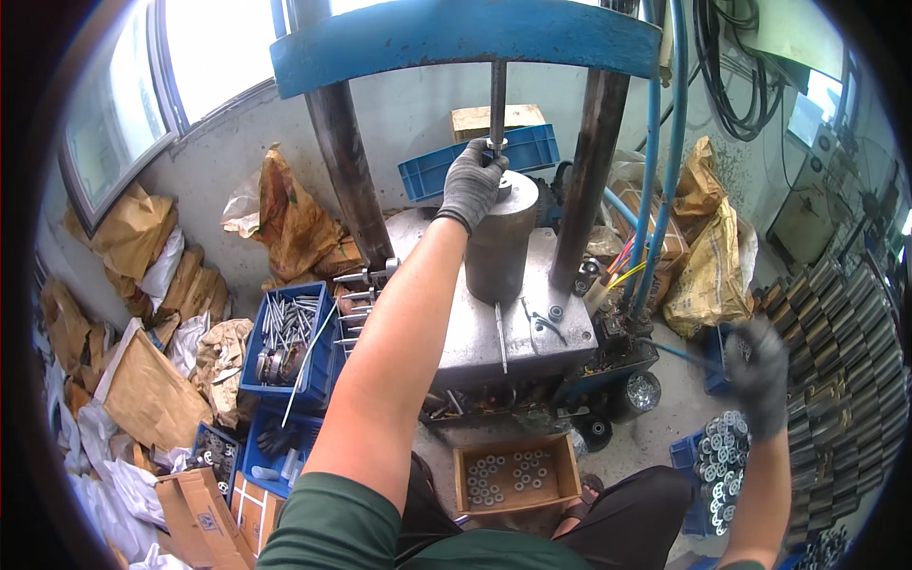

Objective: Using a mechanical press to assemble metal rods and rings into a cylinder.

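My left hand (469, 186), in a grey glove, reaches forward to the press. Its fingers are closed around a small pale ring (497, 143) at the lower part of the upright metal rod (498, 95). Just under the hand stands a thick grey metal cylinder (497, 252) on the press table (446, 337); part of its top is hidden by the glove. My right hand (757, 375), gloved in dark grey, is out to the right and smeared by motion. A thin dark blue lever (679, 354) runs toward it; whether they touch I cannot tell.
The blue crossbeam (465, 43) and two dark columns frame the press. Left, a blue bin (290, 337) holds metal rods. A wooden box (518, 503) with small rings sits near my legs. At right are round metal parts (722, 465) and stacked dark tubes (836, 351).
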Available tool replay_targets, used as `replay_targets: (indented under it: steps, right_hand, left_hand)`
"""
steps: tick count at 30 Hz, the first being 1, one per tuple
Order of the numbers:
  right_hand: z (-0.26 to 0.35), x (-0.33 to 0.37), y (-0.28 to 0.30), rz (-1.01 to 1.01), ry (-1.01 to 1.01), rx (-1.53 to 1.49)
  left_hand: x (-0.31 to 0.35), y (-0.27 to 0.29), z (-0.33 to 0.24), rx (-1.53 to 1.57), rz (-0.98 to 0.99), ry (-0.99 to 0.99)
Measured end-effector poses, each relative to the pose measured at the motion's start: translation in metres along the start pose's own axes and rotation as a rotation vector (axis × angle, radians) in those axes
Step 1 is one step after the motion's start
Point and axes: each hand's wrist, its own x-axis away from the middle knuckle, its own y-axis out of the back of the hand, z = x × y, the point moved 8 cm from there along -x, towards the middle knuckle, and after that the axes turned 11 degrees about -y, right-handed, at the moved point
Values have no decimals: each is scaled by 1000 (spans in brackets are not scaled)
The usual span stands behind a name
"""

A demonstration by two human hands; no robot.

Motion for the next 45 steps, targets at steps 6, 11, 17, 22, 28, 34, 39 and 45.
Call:
replay_targets:
  steps: [6,11,17,22,28,34,39,45]
  right_hand:
    - [-19,-112,2,-273,103,228]
    - [-32,-107,-8,-142,5,257]
    - [-39,31,-9,477,-36,219]
    - [-65,142,-25,914,-297,197]
    - [-54,145,-30,875,-395,250]
    - [-51,133,-30,915,-329,298]
    - [-43,119,-29,932,-361,248]
    - [-39,91,-20,745,-230,230]
  left_hand:
    - [3,-8,-22,155,1,55]
    - [-1,-7,2,434,-71,103]
    - [0,-5,0,502,-89,82]
    - [-6,-5,7,432,-67,51]
    - [-6,-3,12,385,-39,45]
    - [-7,-7,16,384,-9,56]
    - [-6,-9,14,426,-15,72]
    - [-4,-8,10,423,-14,100]
